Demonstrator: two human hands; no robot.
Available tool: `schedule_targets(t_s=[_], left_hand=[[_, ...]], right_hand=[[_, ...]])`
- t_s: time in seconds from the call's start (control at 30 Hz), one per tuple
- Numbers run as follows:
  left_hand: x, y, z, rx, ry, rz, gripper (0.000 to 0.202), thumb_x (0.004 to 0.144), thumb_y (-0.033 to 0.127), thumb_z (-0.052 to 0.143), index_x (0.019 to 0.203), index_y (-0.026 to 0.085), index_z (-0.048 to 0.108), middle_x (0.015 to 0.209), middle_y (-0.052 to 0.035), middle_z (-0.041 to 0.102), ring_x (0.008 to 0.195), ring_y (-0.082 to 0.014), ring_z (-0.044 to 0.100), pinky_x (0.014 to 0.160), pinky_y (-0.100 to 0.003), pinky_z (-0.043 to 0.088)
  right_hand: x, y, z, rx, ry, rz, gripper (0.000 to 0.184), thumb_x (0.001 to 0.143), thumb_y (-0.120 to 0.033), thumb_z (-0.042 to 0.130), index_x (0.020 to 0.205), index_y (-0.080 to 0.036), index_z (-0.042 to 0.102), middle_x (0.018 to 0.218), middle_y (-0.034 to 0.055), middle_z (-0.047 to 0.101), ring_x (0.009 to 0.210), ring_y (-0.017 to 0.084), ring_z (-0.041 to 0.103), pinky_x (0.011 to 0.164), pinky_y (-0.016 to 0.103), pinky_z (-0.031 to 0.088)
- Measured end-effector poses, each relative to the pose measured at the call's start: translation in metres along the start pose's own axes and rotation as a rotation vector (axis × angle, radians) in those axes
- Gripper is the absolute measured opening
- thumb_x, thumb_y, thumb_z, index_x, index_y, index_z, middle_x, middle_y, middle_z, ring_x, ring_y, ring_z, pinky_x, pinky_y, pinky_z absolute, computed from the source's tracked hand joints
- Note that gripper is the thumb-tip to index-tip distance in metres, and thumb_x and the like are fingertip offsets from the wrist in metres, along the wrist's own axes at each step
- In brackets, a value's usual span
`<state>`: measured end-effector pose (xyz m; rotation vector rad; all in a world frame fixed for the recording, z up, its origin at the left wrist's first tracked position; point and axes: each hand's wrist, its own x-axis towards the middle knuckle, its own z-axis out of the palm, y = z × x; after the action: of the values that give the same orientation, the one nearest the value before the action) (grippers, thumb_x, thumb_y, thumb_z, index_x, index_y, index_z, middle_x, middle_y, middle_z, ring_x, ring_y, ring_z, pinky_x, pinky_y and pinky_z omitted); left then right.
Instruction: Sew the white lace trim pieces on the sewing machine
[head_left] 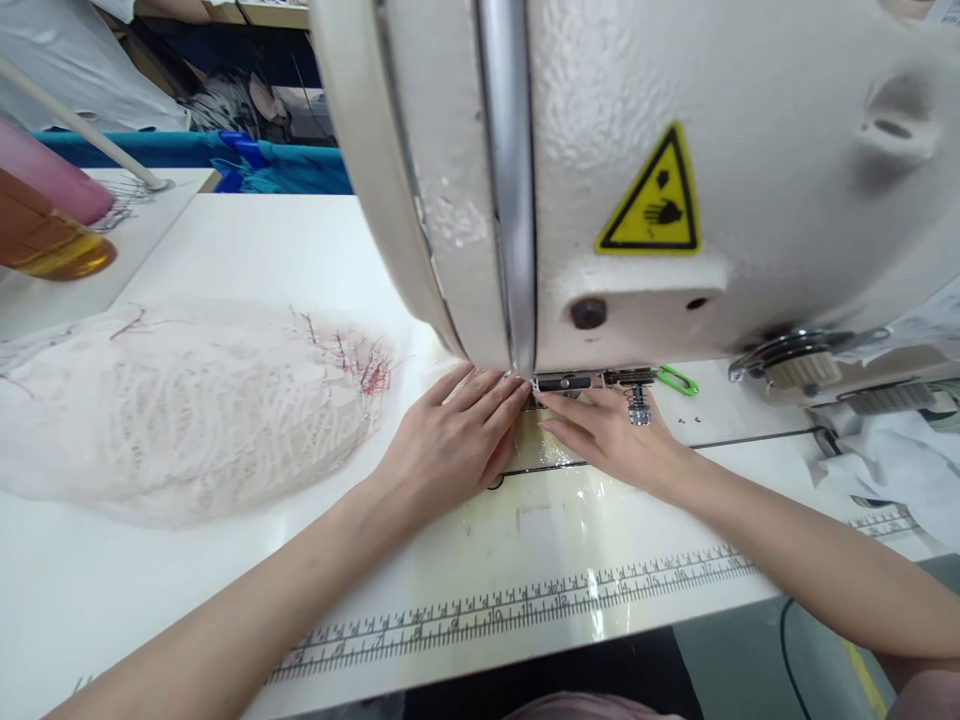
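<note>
a sewing workshop, by the look of it: a sewing machine point(600, 140) with a yellow warning sign point(654, 200), a white desk point(277, 235) marked with a ruler point(525, 605), lace point(187, 410) trailing red threads point(375, 375), teal cloth point(300, 170) behind.

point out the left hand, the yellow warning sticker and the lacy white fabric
Left hand point(448, 440), head view: back of the hand.
Yellow warning sticker point(651, 208), head view: middle of its face.
Lacy white fabric point(214, 412), head view: middle of its patterned part.
</note>
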<state>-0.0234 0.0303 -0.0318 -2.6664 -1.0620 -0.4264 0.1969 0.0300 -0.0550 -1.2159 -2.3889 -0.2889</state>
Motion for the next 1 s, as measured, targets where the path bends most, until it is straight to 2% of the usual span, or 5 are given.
schedule_targets(t_s=[0.23,0.4,0.67,0.87,1.0], left_hand=[[0.002,0.001,-0.001,0.033,0.014,0.006,0.036,0.092,0.022,0.043,0.119,0.008,0.061,0.121,-0.0135,0.064,0.111,-0.0286,0.061,0.097,-0.047,0.048],[0.003,0.001,-0.002,0.065,0.012,0.021,0.036,0.092,0.023,0.044,0.119,0.007,0.061,0.122,-0.0131,0.064,0.111,-0.0288,0.061,0.098,-0.046,0.048],[0.002,0.002,-0.002,0.066,-0.002,0.002,0.038,0.09,0.024,0.046,0.122,0.008,0.059,0.127,-0.0134,0.06,0.114,-0.0302,0.059,0.1,-0.047,0.047],[0.001,0.004,-0.002,0.096,0.024,-0.014,0.037,0.091,0.024,0.047,0.122,0.009,0.06,0.127,-0.0118,0.06,0.119,-0.0292,0.054,0.099,-0.044,0.045],[0.003,0.013,-0.007,0.18,0.042,-0.013,0.033,0.094,0.026,0.046,0.119,0.012,0.061,0.123,-0.0104,0.063,0.116,-0.0256,0.056,0.096,-0.04,0.045]], right_hand=[[0.006,-0.002,0.0,0.054,-0.046,-0.039,0.036,0.094,-0.043,0.049,0.123,-0.025,0.06,0.106,0.0095,0.066,0.1,0.024,0.06,0.09,0.04,0.048],[0.005,-0.003,0.0,0.014,-0.037,-0.038,0.037,0.094,-0.039,0.05,0.127,-0.022,0.057,0.102,0.01,0.068,0.093,0.023,0.062,0.092,0.043,0.046],[0.012,0.005,-0.018,0.019,-0.172,-0.053,0.034,0.098,-0.037,0.04,0.123,-0.025,0.059,0.112,0.0069,0.067,0.094,0.024,0.062,0.07,0.035,0.048],[0.013,0.015,-0.017,0.094,-0.23,0.014,0.035,0.099,-0.032,0.034,0.118,-0.024,0.063,0.084,0.0072,0.069,0.089,0.025,0.061,0.062,0.032,0.041],[0.01,0.017,-0.009,0.116,-0.135,0.034,0.032,0.096,-0.03,0.038,0.112,-0.022,0.065,0.078,0.0078,0.065,0.086,0.025,0.058,0.067,0.036,0.042]])
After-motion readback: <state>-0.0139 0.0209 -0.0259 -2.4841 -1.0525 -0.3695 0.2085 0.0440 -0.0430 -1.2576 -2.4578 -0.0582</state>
